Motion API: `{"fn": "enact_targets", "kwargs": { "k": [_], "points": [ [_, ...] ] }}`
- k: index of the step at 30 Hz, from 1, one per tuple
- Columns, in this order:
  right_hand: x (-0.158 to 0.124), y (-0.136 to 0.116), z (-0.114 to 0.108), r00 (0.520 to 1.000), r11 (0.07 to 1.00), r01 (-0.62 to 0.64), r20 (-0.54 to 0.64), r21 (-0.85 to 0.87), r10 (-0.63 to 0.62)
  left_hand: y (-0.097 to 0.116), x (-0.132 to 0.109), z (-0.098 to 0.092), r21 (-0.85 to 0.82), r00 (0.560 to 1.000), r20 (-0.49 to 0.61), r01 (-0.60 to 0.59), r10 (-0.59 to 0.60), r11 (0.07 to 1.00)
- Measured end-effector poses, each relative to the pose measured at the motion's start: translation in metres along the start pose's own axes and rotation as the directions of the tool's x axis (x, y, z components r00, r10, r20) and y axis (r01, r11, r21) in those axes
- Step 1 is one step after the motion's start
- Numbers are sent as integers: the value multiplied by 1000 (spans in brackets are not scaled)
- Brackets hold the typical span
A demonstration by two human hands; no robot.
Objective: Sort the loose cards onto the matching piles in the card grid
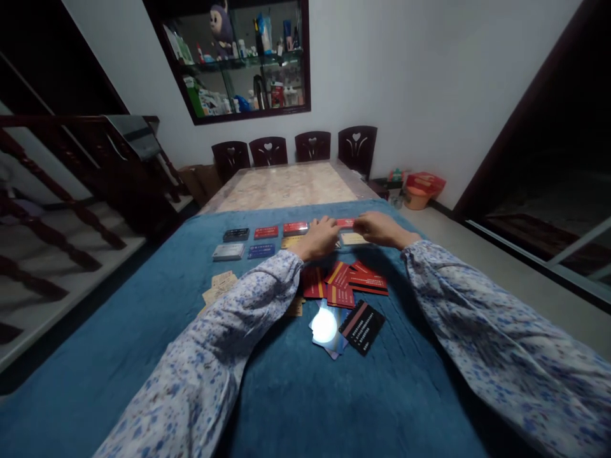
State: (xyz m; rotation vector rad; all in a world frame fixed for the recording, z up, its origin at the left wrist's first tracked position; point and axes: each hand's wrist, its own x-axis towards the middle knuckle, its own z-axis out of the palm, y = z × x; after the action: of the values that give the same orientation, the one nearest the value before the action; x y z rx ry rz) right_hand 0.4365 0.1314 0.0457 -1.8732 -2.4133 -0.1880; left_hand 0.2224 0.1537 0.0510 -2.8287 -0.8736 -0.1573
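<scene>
Both my arms reach forward over a blue blanket [334, 394]. My left hand [319, 238] and my right hand [379, 229] meet at a red card [344, 223] in the far row, and their fingers pinch its two ends. To the left of it, small stacks of cards lie in two rows: black [235, 234], red [266, 232], red [295, 228], grey [228, 252], blue [261, 250]. A cream card [353, 238] lies under my right hand. Loose red cards [351, 283] lie in a heap nearer to me, with a black card [361, 326] and a shiny one [325, 327].
Beige cards [218, 286] lie left of my left sleeve. Beyond the blanket the marble table [286, 184] runs to several dark chairs [312, 145] by the wall. A wooden stair rail [71, 165] stands at the left, a glass-fronted cabinet [238, 57] on the wall, a red basket [422, 187] on the floor at right.
</scene>
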Motion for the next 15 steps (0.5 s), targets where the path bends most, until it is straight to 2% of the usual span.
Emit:
{"fn": "enact_targets", "kwargs": {
  "k": [7,15],
  "points": [
    [1,-49,-19,999,999,35,-4,36,-35,-18,-45,-12,-2,999,-26,48,-48,999],
    [13,-107,-25,994,992,112,-12,59,-111,-61,-110,-9,-29,983,-107,149,-152,988]
  ]
}}
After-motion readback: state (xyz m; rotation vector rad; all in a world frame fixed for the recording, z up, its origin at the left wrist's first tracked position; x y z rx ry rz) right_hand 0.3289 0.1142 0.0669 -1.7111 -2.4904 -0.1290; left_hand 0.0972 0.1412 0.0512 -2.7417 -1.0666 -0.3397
